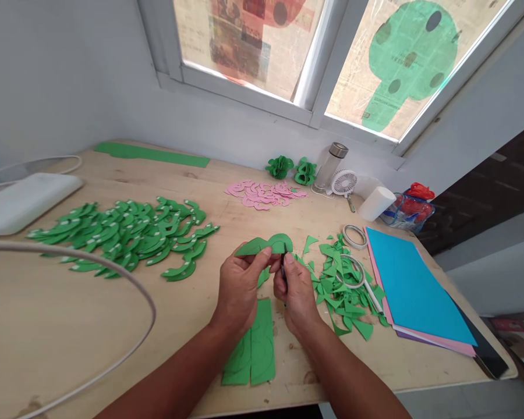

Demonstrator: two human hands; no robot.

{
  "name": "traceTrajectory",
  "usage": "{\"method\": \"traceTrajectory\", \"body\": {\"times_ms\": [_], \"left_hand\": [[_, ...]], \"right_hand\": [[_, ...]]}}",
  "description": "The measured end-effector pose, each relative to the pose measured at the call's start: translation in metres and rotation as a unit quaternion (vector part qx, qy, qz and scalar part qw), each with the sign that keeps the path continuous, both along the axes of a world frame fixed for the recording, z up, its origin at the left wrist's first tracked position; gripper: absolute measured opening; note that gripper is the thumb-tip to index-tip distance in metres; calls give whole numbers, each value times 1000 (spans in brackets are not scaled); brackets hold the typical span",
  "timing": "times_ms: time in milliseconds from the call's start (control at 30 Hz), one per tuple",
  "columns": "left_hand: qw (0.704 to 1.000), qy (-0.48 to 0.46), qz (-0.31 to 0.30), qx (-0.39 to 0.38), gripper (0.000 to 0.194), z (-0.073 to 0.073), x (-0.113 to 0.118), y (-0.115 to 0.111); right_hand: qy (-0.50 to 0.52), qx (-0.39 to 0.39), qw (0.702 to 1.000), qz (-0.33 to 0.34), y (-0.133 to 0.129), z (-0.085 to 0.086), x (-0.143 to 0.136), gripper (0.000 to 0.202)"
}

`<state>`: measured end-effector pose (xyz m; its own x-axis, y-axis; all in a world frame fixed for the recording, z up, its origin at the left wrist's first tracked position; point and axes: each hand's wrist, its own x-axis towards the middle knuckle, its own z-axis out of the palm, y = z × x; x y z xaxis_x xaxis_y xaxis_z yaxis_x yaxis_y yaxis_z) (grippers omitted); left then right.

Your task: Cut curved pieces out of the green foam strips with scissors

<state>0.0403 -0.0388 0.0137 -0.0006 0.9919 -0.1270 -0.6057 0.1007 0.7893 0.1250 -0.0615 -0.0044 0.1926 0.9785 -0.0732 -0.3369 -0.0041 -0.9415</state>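
Together, both hands' fingers pinch an unmarked green foam piece [266,245]; no writing readable.

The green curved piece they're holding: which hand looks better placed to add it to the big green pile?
Probably the left hand. It pinches the green curved piece from the pile's side, and the pile of green pieces lies to the left. The right hand grips a small dark tool whose kind is unclear.

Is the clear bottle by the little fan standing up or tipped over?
Upright. The bottle stands on its base on the table beside the fan, metal cap on top.
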Motion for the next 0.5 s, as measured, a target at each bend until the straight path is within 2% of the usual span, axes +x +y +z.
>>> {"method": "traceTrajectory", "body": {"times_ms": [167, 500], "left_hand": [[1000, 3, 2, 12, 10, 0, 0, 1], [1000, -7, 16, -11, 16, -1, -2, 4]], "right_hand": [[2, -7, 1000, 0, 1, 0, 0, 46], [-9, -17, 1000, -3, 0, 0, -1, 48]]}}
